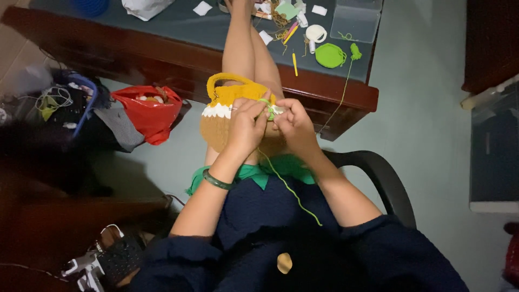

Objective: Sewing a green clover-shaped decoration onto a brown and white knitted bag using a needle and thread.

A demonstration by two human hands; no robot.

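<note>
The person sat in a black chair (378, 167) with both legs stretched out and resting on the edge of a dark wooden table (178, 59). On the lap, just past the knees, lay a crocheted bag (219, 121) in tan and mustard yellow with a white scalloped band and a yellow handle arching above it.

Both hands met over the bag's upper right part. The left hand (246, 127), with a dark green bangle (216, 180) on its wrist, was curled closed, its fingertips pinching a small light-green crochet piece (268, 110) against the bag. The right hand (294, 127) was also closed, fingers bent in toward the same spot, touching the left hand's fingertips; what exactly it gripped could not be told. A strand of light-green yarn (286, 186) ran from between the 2 hands down across the dark blue clothing toward the body.

On the table, well apart from the hands, lay a flat green crocheted disc (330, 55) with its own yarn tail hanging over the edge, a clear plastic box (357, 20), a roll of white tape (315, 33) and paper scraps. A red plastic bag (148, 111) sat on the floor to the left of the legs.
</note>
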